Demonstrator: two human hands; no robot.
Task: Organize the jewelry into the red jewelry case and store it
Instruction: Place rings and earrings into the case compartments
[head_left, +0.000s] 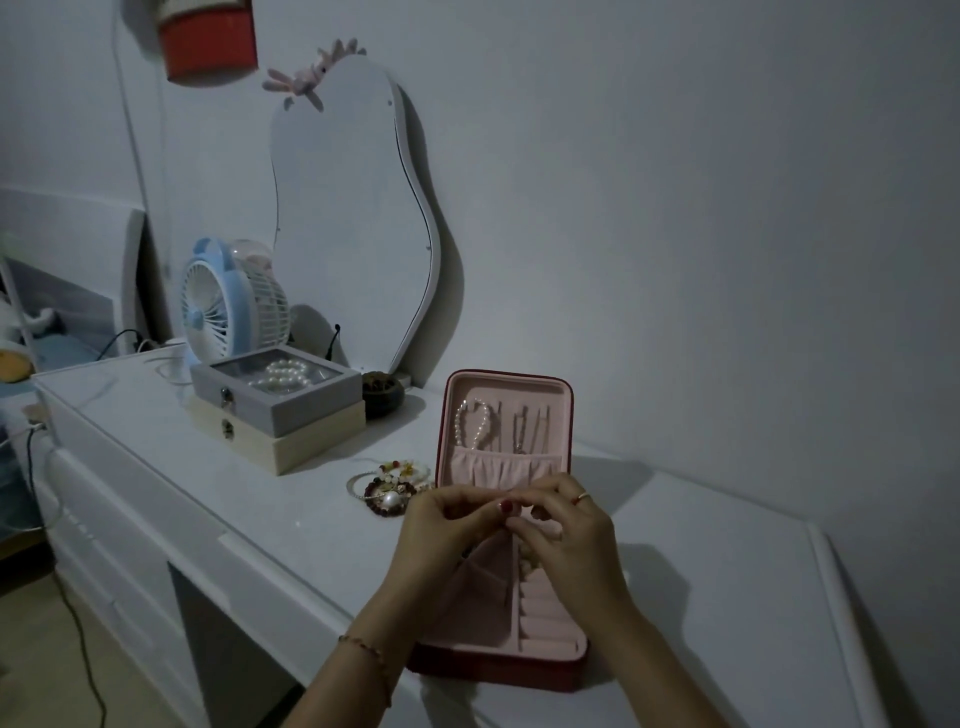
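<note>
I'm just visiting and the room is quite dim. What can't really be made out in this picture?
Head view only:
- What the left hand and right hand pinch between them: too small, covered by fingers.
- Part of the red jewelry case tray: behind both hands.
- The bracelets beside the case: heaped, too dim to count.
- The red object on the wall: cut by the top edge.

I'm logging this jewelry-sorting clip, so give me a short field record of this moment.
case: red jewelry case open on white dresser, pink lining
in lid: pearl strand, chain necklace
hands: left hand and right hand meet over the case, fingertips pinching something small, unclear
waiting: bracelets left of case
behind: stacked boxes, fan, mirror
</note>
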